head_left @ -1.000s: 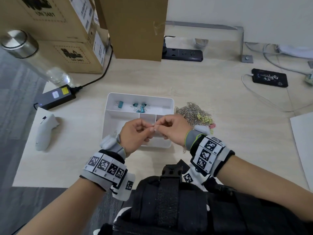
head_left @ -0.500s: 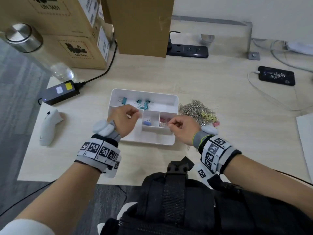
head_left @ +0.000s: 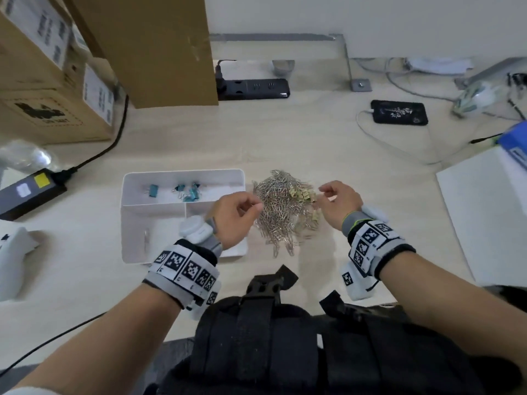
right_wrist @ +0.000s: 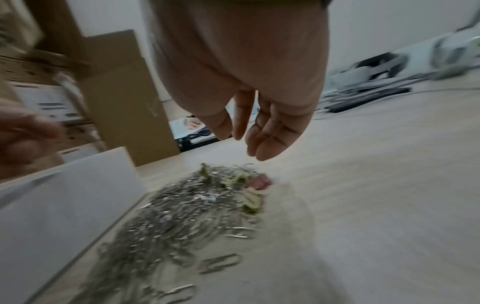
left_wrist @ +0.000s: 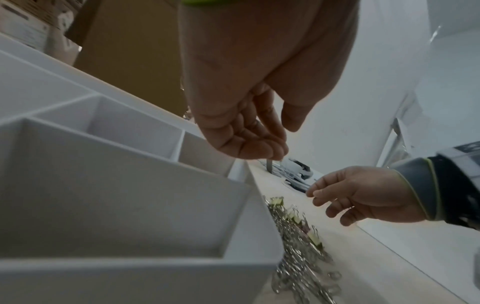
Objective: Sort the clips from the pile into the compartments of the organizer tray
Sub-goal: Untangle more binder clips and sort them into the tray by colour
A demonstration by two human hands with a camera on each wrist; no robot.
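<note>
Both hands hover empty with loosely curled fingers over the pile (head_left: 281,208) of clips: right hand (head_left: 339,205) above its right edge, left hand (head_left: 235,216) at its left edge, tray (head_left: 182,173) under the left wrist.

The head view looks steeply down on the counter (head_left: 328,143) from above, while both wrist views sit low and close, facing outward past the fingers, all three sharing the clip pile (head_left: 281,212) at centre frame.
</note>
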